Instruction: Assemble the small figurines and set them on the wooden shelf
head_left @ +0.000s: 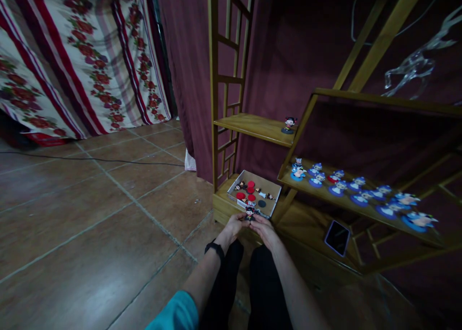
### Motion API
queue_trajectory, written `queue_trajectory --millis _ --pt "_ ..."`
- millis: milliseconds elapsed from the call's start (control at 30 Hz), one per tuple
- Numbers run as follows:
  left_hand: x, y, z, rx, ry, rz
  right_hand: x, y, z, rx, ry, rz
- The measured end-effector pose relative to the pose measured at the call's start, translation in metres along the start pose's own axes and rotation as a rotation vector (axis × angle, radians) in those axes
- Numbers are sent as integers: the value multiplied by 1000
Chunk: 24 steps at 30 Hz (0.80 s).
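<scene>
left hand (pixel 235 224): gripping the small figurine (pixel 249 213) from its left side, fingers closed on it; black band sitting on the wrist.
right hand (pixel 264 227): meeting the figurine from the right, fingers closed on it too.
figurine: dark-haired, red-and-black body, being held between both hands just in front of the cardboard box (pixel 267 187), above the lowest shelf edge.
box: resting on the bottom shelf (pixel 224 205) of the wooden rack, holding red discs (pixel 250 184), 1 black disc (pixel 262 203) and several loose figurine parts.
middle shelf (pixel 252 125): 1 finished figurine (pixel 289 124) standing near its right end.
sloped shelf (pixel 325 189): carrying rows of blue-based figurines (pixel 339 189).
phone (pixel 337 237): lying flat on the low board, right of the hands, screen dark.
</scene>
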State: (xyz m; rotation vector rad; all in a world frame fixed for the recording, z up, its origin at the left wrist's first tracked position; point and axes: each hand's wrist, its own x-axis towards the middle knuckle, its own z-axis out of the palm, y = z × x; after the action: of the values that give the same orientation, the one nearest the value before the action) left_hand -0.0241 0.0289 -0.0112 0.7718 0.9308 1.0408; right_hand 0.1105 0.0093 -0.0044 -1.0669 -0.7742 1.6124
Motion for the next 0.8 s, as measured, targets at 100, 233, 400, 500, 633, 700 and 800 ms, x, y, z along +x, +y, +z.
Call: queue_trajectory --millis 100,233,400,500,633,700,800 --pt "0 0 0 7 0 5 1 1 -1 4 -2 3" --pt "0 -2 0 12 45 39 4 4 -3 9 -24 13" --pt "0 -5 1 26 98 80 6 6 -3 6 -21 12" --pt "0 -6 2 20 119 81 5 5 -3 4 -36 9" --pt "1 -6 2 22 114 98 2 2 -2 23 -38 14" --pt "1 -6 2 31 114 112 1 1 -2 22 -43 21" --pt "1 -7 2 32 114 115 1 1 -2 9 -56 27"
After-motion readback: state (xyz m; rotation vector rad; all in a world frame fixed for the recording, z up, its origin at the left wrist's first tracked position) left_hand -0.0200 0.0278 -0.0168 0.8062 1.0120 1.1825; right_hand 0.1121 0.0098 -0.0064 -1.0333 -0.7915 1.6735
